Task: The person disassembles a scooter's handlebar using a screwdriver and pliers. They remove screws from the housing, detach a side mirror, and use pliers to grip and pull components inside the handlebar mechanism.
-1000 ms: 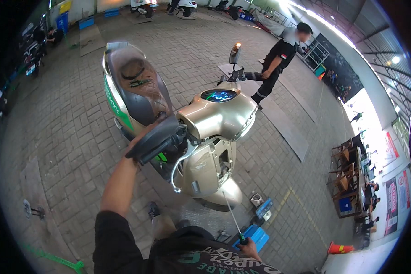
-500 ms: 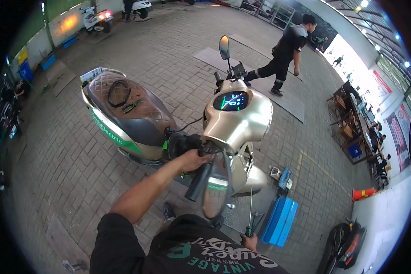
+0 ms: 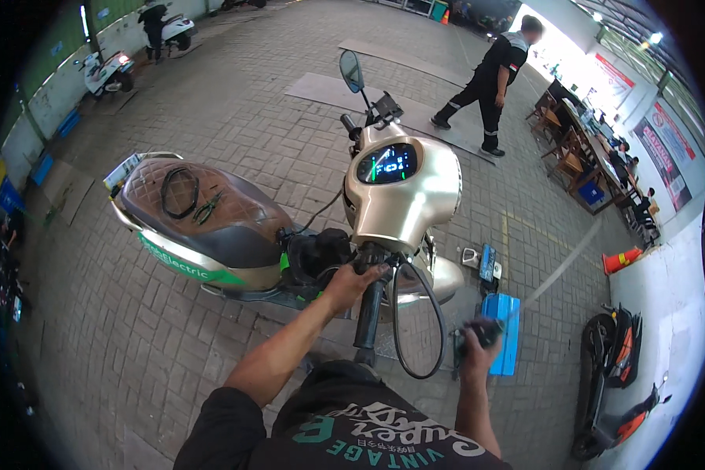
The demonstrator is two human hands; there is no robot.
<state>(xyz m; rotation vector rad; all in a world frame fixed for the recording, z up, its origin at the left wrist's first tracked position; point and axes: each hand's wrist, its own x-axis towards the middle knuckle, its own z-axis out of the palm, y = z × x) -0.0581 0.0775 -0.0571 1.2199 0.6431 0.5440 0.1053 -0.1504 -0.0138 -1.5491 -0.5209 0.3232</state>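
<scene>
A gold electric scooter stands before me with its dash display lit. My left hand is closed round the handlebar, at the inner end of the black grip. Just right of the grip hangs the near mirror. Low on the right, my right hand is closed on the dark handle of a long screwdriver. Its blurred shaft slants up and to the right. Behind this hand lies a blue toolbox, partly covered by it.
A black cable loop and pliers lie on the brown seat. Beyond the scooter a person walks. An orange cone and a parked motorbike stand right, by the wall. Desks and chairs line the far right.
My right hand has risen with the screwdriver, whose shaft has swung from upright to slanting right. The handlebar and near mirror have turned; my left hand stays on the bar. The view has shifted.
</scene>
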